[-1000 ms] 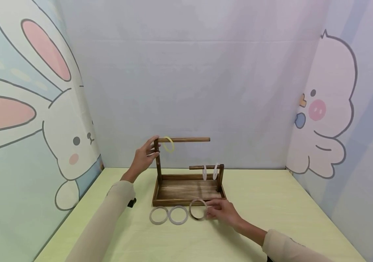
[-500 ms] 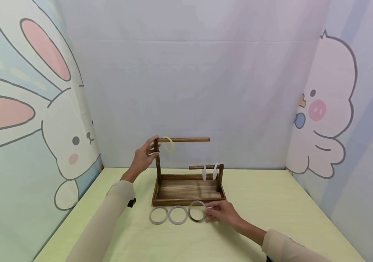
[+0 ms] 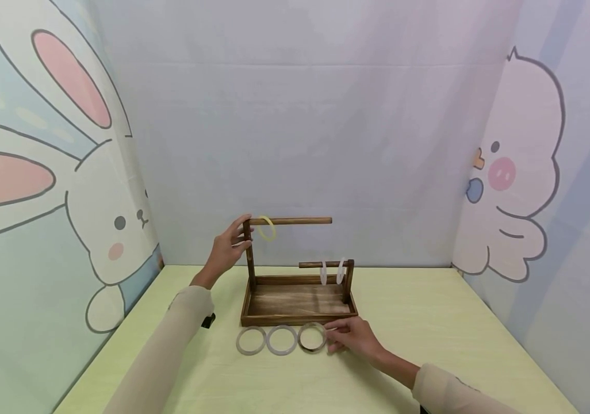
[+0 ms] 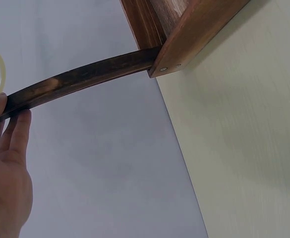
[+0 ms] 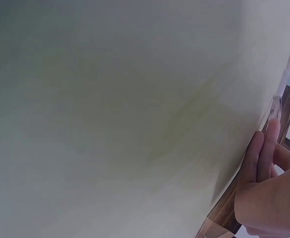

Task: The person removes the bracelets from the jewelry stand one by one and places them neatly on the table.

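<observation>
My left hand (image 3: 226,248) grips the top of the tall post of a dark wooden bangle rack (image 3: 300,320); in the left wrist view its fingers lie around the post (image 4: 85,74). At the rack's front, my right hand (image 3: 356,338) pinches the right edge of a grey bangle with a dark patch (image 3: 313,350). That bangle rests on the table, to the right of a lilac bangle (image 3: 282,353) and a pale grey bangle (image 3: 251,353). In the right wrist view, the fingertips (image 5: 272,126) meet the bangle's edge, seen nearly side-on.
A yellow bangle (image 3: 274,230) hangs on the rack's upper bar (image 3: 300,221), near the post. Two white bangles (image 3: 323,273) hang on the shorter lower bar (image 3: 310,265). Fabric walls (image 3: 295,144) with cartoon animals enclose the pale yellow table (image 3: 409,310).
The grey bangle with the dark patch has gone from tilted up to lying flat, lowered by my right hand. My left hand has stayed on the post.
</observation>
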